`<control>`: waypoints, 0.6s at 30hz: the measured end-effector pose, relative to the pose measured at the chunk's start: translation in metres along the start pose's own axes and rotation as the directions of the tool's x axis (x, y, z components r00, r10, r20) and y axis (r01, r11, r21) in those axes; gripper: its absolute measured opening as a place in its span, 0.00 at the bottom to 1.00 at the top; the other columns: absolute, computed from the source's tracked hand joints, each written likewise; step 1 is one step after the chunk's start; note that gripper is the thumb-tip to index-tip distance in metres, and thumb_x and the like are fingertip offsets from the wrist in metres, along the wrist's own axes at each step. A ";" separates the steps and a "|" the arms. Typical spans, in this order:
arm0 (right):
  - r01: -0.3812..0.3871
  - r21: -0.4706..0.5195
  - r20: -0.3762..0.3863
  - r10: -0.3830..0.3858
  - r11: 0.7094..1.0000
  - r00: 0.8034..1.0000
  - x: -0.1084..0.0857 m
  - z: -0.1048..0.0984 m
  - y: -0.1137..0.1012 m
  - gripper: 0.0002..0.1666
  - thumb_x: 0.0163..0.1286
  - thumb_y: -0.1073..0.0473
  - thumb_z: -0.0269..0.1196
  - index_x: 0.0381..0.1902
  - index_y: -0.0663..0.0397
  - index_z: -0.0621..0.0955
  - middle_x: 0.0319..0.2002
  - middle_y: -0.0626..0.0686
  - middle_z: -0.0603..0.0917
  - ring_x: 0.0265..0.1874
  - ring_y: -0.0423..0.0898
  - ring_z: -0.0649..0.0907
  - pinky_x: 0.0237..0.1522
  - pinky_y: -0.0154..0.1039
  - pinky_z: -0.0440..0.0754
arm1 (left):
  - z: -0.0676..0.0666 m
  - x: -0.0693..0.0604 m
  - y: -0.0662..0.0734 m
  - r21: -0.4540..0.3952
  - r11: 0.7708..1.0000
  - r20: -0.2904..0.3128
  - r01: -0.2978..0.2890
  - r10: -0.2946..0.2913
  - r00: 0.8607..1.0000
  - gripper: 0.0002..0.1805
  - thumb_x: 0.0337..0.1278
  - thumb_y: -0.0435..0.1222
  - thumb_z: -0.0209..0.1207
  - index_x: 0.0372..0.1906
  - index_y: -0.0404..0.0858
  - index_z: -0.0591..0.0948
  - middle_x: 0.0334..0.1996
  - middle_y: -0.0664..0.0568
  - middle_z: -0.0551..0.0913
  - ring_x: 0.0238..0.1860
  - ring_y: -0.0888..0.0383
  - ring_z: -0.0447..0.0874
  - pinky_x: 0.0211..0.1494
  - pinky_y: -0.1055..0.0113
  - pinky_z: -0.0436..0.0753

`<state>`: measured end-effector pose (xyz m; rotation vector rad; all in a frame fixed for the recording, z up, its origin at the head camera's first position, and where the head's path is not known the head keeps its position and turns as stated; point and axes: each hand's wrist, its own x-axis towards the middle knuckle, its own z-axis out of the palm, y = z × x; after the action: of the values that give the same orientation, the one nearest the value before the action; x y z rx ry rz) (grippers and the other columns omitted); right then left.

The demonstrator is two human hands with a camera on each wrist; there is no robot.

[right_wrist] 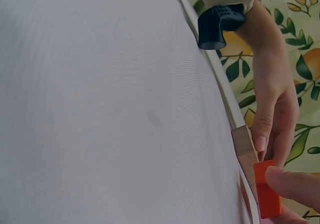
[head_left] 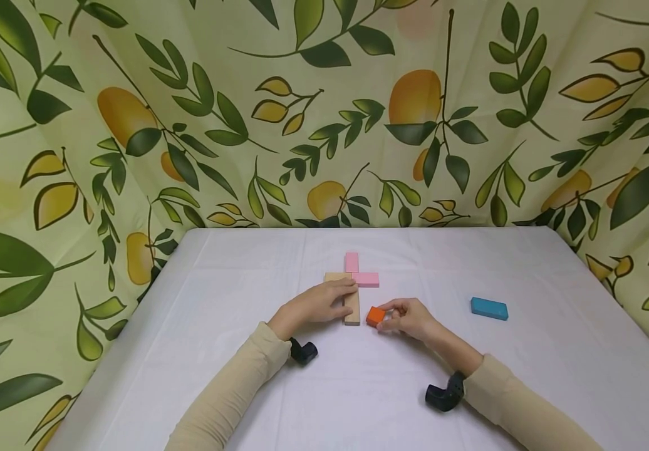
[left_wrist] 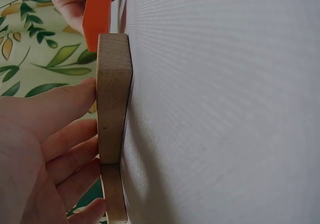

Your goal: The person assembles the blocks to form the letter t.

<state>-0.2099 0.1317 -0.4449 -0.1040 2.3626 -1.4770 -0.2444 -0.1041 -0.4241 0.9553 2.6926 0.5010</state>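
Two pink blocks and two plain wooden blocks lie together in a cross-like layout on the white table. My left hand rests on the wooden blocks, its fingers fairly straight; in the left wrist view its thumb and fingers touch the side of the wood. Just right of the lower wooden block, my right hand pinches an orange block between thumb and fingers. The right wrist view shows the thumb on the orange block, with the left hand behind it.
A blue block lies alone on the right part of the white-covered table. Behind and beside the table hangs a leaf-and-fruit patterned cloth. Both wrists carry black cameras.
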 end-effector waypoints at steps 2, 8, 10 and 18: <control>0.001 0.003 -0.001 -0.001 1.000 1.000 -0.002 0.001 -0.001 0.27 0.53 0.62 0.73 0.52 0.67 0.81 0.15 0.43 0.65 0.17 0.38 0.64 0.18 0.28 0.60 | 0.000 0.000 0.000 -0.001 1.000 -0.003 -0.002 0.002 1.000 0.29 0.66 0.44 0.56 0.70 0.42 0.68 0.74 0.53 0.64 0.77 0.55 0.59 0.78 0.56 0.62; -0.011 0.012 -0.007 0.011 1.000 1.000 -0.006 0.005 -0.001 0.27 0.53 0.62 0.73 0.51 0.67 0.81 0.15 0.43 0.64 0.17 0.38 0.64 0.18 0.28 0.60 | 0.000 0.000 0.000 -0.002 1.000 -0.007 -0.006 0.006 1.000 0.29 0.66 0.44 0.56 0.70 0.42 0.68 0.74 0.52 0.64 0.76 0.54 0.59 0.78 0.56 0.62; -0.013 0.020 -0.006 0.013 1.000 1.000 -0.007 0.007 -0.001 0.27 0.53 0.62 0.73 0.51 0.67 0.81 0.15 0.43 0.64 0.17 0.38 0.64 0.18 0.28 0.60 | -0.001 -0.001 0.001 -0.004 1.000 -0.007 -0.005 0.005 1.000 0.29 0.66 0.44 0.56 0.70 0.42 0.68 0.74 0.52 0.64 0.76 0.54 0.59 0.78 0.56 0.62; 0.003 0.039 0.002 -0.003 0.999 1.000 -0.011 0.010 -0.001 0.27 0.53 0.63 0.73 0.50 0.68 0.81 0.13 0.42 0.64 0.15 0.37 0.63 0.16 0.28 0.59 | -0.001 -0.001 0.001 -0.013 1.000 -0.008 -0.006 0.006 1.000 0.29 0.66 0.44 0.56 0.70 0.41 0.68 0.74 0.51 0.64 0.77 0.54 0.58 0.78 0.56 0.62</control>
<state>-0.1969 0.1254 -0.4447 -0.0990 2.3316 -1.5223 -0.2432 -0.1043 -0.4223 0.9602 2.6905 0.5238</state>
